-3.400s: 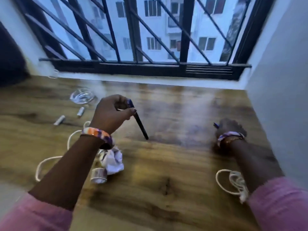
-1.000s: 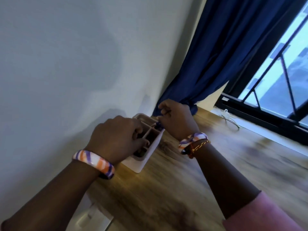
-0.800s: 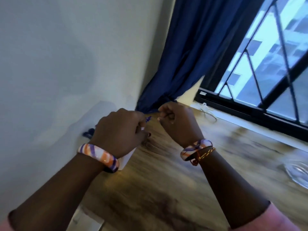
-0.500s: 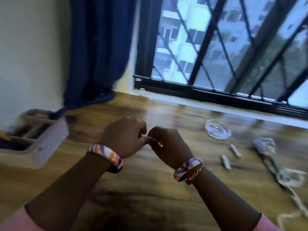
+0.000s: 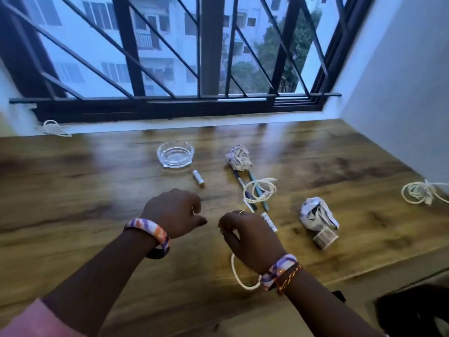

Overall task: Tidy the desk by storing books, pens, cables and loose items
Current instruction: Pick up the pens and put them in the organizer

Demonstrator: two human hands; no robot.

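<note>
Head view: your left hand (image 5: 173, 212) and right hand (image 5: 249, 235) hover side by side over the wooden desk (image 5: 97, 190), fingers loosely curled, neither holding anything that shows. Take the glass ashtray (image 5: 175, 154) as the landmark. Just right of it lies a battery (image 5: 198, 178); further right, a crumpled paper (image 5: 239, 158) with two pens (image 5: 252, 190) and a white cable (image 5: 261, 190) below it. A second battery (image 5: 269, 222) lies beside your right hand.
</note>
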